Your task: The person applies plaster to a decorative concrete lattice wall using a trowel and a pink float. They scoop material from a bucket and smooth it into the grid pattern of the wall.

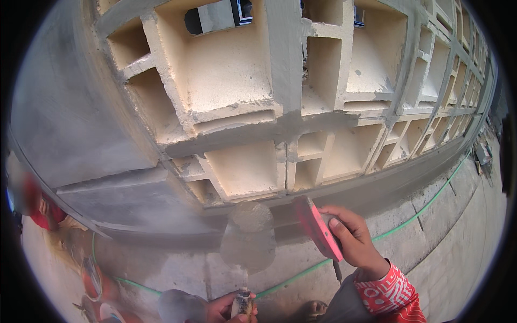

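Note:
My left hand (219,309), at the lower edge, is closed round the worn handle of a trowel. The trowel's rounded grey blade (247,250) points away from me and carries a lump of wet mortar (250,216) near its far end, just in front of the wall's base. My right hand (351,237) grips a red plastering float (319,229), tilted on edge beside the trowel and close to the grey plastered band (371,185). A thin dark piece hangs below the float; I cannot tell what it is. Above them rises a wall of cream openwork blocks (241,168) with grey mortar joints.
A green hose (301,273) runs along the concrete paving below the wall. At the far left is another person in red (46,215), partly cut off. Reddish buckets (92,290) stand at the lower left. A grey plastered wall section (70,113) adjoins the blocks.

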`<move>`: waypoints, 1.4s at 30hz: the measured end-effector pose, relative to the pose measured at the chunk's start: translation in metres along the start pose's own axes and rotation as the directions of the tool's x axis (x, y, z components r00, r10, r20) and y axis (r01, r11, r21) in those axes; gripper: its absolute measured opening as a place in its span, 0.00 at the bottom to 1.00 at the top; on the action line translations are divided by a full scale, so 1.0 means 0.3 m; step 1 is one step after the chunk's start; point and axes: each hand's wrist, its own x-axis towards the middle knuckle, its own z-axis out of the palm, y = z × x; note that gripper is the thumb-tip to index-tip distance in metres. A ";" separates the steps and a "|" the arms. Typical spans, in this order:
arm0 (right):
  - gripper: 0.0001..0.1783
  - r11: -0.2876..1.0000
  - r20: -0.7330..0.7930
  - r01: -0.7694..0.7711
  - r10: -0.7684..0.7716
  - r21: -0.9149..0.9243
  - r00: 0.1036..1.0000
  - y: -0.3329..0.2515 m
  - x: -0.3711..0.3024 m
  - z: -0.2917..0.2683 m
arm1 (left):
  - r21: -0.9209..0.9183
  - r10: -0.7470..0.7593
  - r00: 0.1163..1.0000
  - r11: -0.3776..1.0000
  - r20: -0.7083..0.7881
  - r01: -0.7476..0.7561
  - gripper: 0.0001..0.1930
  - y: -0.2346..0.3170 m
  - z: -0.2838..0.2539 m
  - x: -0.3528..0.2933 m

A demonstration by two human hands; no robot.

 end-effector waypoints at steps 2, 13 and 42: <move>0.16 0.997 -0.058 -0.053 0.056 0.053 0.997 0.013 -0.009 0.000 | 0.106 0.003 1.000 0.994 -0.014 -0.001 0.27 -0.009 -0.001 0.002; 0.13 0.975 0.008 -0.213 0.213 0.055 0.977 0.014 0.001 -0.018 | 0.265 0.060 0.960 0.955 0.274 -0.135 0.24 -0.060 -0.066 0.099; 0.09 0.952 -0.238 -0.230 0.181 -0.200 0.954 0.022 0.047 -0.088 | 0.580 -0.049 0.990 0.814 0.132 -0.037 0.16 0.027 -0.039 0.114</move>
